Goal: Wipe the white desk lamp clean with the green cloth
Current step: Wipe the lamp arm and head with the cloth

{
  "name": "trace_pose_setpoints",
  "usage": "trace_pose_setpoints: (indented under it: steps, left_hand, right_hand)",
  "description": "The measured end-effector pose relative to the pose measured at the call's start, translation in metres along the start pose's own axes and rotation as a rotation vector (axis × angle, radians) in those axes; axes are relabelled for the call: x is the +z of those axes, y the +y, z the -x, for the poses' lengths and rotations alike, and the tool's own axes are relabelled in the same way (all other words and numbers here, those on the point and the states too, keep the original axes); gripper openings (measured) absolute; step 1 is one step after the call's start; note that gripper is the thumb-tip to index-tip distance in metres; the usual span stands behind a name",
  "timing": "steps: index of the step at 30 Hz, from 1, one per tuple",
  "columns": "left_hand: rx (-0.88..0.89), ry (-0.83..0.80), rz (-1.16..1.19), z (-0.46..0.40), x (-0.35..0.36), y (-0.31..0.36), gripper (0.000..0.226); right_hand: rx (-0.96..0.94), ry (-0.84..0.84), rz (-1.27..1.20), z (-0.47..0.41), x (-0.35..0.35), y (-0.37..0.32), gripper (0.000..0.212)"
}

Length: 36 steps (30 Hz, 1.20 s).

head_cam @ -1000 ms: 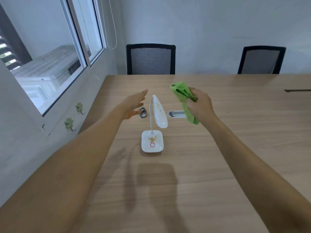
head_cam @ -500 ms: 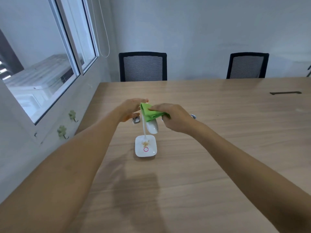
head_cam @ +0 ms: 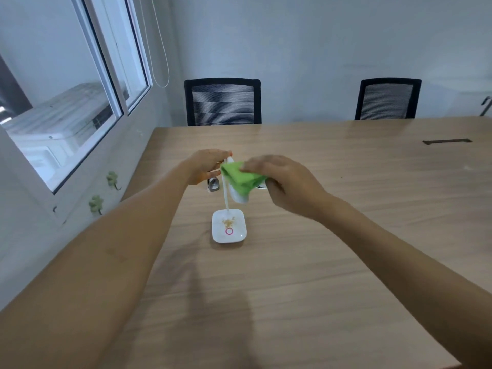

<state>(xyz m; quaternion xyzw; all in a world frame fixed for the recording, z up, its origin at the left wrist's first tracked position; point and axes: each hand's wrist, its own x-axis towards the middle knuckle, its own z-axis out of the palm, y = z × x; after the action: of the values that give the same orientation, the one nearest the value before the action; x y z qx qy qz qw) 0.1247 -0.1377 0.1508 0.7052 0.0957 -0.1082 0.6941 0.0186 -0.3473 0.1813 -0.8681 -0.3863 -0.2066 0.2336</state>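
Note:
A white desk lamp stands on the wooden table, its square base speckled with brown dirt above a pink ring button. The thin neck rises to a head that the green cloth mostly covers; only the head's lower tip shows. My right hand presses the folded cloth onto the lamp head. My left hand holds the top of the lamp where neck and head meet, from the left side.
A small silver object sits on the table behind the lamp. Two black mesh chairs stand at the far edge. A window and wall run along the left. A dark slot lies at the right.
My right hand brought the cloth from beside the lamp onto its head. My left hand closed on the lamp's top. Over the last half second the cloth slid slightly down the head.

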Motion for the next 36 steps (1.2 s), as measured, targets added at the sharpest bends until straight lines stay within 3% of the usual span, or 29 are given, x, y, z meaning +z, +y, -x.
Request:
trace_pose_setpoints:
  steps: [3, 7, 12, 19, 24, 28, 36]
  left_hand:
    - [0.001, -0.008, -0.023, -0.003, -0.005, 0.000, 0.022]
    - [0.041, -0.070, -0.080, -0.003, -0.002, -0.001, 0.011]
    - [0.059, -0.075, -0.144, -0.010, -0.003, -0.003, 0.010]
    - [0.030, -0.069, -0.154, -0.008, -0.004, 0.001, 0.007]
    - [0.035, -0.080, -0.133, -0.006, -0.003, 0.000, 0.006]
    - [0.049, -0.087, -0.119, -0.005, -0.003, 0.000, 0.010]
    - [0.027, -0.065, -0.141, -0.011, -0.002, -0.002, 0.008]
  right_hand:
    - [0.118, -0.021, 0.002, -0.028, 0.015, 0.013, 0.054]
    - [0.182, -0.205, -0.032, -0.038, 0.034, 0.016, 0.055]
    - [0.081, -0.273, -0.040, 0.000, 0.038, 0.000, 0.067]
    - [-0.147, -0.210, 0.100, 0.064, 0.023, -0.011, 0.062]
    - [0.008, -0.052, 0.067, 0.021, 0.020, 0.004, 0.071]
    - [0.158, -0.081, -0.006, -0.016, 0.037, 0.022, 0.068]
    - [-0.027, -0.146, 0.035, 0.053, 0.046, 0.005, 0.067]
